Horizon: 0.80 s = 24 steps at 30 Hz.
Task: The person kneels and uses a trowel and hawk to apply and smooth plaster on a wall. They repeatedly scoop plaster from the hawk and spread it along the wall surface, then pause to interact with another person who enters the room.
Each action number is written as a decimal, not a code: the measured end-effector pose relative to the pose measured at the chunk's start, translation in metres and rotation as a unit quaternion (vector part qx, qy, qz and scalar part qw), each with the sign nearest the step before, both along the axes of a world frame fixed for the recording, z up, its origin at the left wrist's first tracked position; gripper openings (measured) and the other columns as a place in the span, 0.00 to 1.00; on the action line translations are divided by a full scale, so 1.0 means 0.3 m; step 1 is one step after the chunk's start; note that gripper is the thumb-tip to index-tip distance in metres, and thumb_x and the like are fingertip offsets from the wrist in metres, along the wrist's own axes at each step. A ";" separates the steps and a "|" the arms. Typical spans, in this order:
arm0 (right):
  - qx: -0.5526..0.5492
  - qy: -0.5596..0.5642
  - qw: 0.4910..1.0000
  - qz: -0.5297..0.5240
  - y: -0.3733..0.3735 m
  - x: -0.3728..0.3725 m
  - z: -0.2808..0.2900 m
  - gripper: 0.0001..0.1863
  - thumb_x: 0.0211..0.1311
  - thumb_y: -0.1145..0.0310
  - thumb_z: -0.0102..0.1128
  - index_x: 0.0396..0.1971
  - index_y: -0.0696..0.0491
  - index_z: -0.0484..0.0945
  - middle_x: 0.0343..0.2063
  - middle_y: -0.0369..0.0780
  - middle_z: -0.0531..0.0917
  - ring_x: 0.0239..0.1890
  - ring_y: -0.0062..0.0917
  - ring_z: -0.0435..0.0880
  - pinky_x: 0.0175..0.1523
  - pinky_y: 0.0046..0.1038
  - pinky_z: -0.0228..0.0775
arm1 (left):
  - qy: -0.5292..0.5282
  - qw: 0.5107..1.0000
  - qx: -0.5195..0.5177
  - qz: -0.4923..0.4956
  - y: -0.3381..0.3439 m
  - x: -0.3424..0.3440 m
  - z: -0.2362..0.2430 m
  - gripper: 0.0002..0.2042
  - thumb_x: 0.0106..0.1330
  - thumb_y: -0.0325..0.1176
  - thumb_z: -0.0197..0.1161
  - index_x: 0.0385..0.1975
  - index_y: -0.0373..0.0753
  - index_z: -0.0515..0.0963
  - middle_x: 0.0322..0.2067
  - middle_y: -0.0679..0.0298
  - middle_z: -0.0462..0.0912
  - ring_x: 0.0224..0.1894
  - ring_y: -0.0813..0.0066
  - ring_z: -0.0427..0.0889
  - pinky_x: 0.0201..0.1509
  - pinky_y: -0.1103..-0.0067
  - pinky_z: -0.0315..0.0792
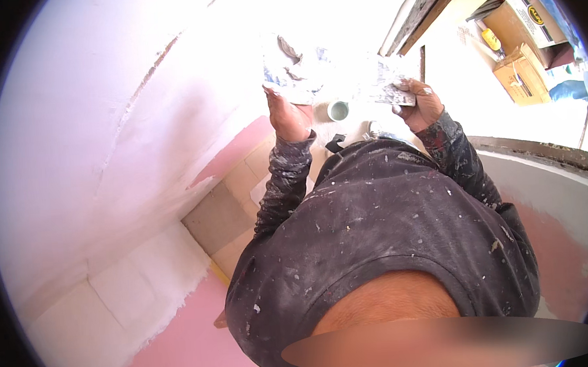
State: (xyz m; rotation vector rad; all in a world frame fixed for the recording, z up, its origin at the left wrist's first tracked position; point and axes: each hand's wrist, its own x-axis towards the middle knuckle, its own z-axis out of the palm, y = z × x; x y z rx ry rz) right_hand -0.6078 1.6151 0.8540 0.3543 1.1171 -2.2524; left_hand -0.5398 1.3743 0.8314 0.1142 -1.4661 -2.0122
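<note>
My left hand [289, 114] is raised under a flat board [294, 89] smeared with white filler, with a grey-brown lump on it. The fingers are mostly behind the board; the thumb lies at its near edge. In my right hand [424, 105] is a broad putty knife [394, 97], gripped at its near right end, its blade coated in white paste. Bright light washes out the far parts of both tools. Between the hands, lower down, stands a round bucket [337, 111] with pale greenish contents.
A white-coated wall [139, 145] with a long crack rises at left, pink paint [182, 329] showing below. Floor tiles [222, 217] lie beneath. At right, beyond a worn wooden frame [531, 150], are cardboard boxes [522, 75] and a yellow bottle [491, 39].
</note>
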 end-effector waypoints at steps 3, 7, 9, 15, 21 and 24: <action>-0.024 -0.032 0.999 0.016 -0.073 -0.044 0.120 0.11 0.63 0.73 0.46 0.43 0.63 0.67 0.36 0.48 0.80 0.35 0.32 0.84 0.30 0.24 0.82 | 0.029 0.904 -0.408 0.129 0.012 -0.027 0.031 0.32 0.63 0.32 0.60 0.64 0.32 0.53 0.60 0.45 0.62 0.60 0.53 0.67 0.63 0.66 0.65; -0.085 -0.025 0.989 0.120 -0.100 -0.119 0.192 0.08 0.60 0.76 0.44 0.37 0.63 0.70 0.32 0.47 0.78 0.33 0.34 0.81 0.35 0.30 0.77 | 0.124 0.926 -0.342 -0.101 0.124 -0.042 0.192 0.28 0.73 0.43 0.43 0.68 0.37 0.51 0.65 0.45 0.57 0.67 0.54 0.59 0.67 0.66 0.58; -0.069 -0.030 0.990 0.118 -0.086 -0.153 0.216 0.10 0.60 0.75 0.41 0.38 0.64 0.69 0.32 0.47 0.78 0.32 0.33 0.81 0.32 0.30 0.75 | 0.101 0.918 -0.353 -0.151 0.138 -0.055 0.214 0.25 0.71 0.39 0.46 0.67 0.42 0.56 0.65 0.48 0.57 0.68 0.53 0.57 0.68 0.65 0.56; -0.177 -0.012 0.966 0.190 0.089 -0.421 0.098 0.09 0.59 0.74 0.41 0.36 0.61 0.69 0.32 0.45 0.78 0.32 0.34 0.80 0.33 0.32 0.74 | 0.050 0.871 -0.463 -0.153 0.268 -0.241 0.218 0.26 0.64 0.25 0.54 0.64 0.42 0.61 0.65 0.53 0.60 0.67 0.52 0.58 0.68 0.64 0.57; -0.203 -0.001 0.961 0.188 0.271 -0.651 0.130 0.10 0.57 0.75 0.39 0.36 0.62 0.69 0.29 0.45 0.78 0.25 0.32 0.80 0.22 0.26 0.76 | -0.065 0.820 -0.558 -0.111 0.390 -0.334 0.200 0.21 0.68 0.30 0.49 0.61 0.35 0.63 0.61 0.48 0.65 0.65 0.52 0.62 0.67 0.65 0.59; -0.174 0.045 0.970 0.162 0.358 -0.781 0.233 0.11 0.61 0.73 0.40 0.39 0.63 0.69 0.32 0.45 0.79 0.31 0.32 0.82 0.31 0.32 0.80 | -0.205 0.799 -0.556 -0.107 0.406 -0.370 0.109 0.22 0.68 0.31 0.49 0.62 0.37 0.62 0.61 0.52 0.66 0.64 0.56 0.64 0.65 0.66 0.62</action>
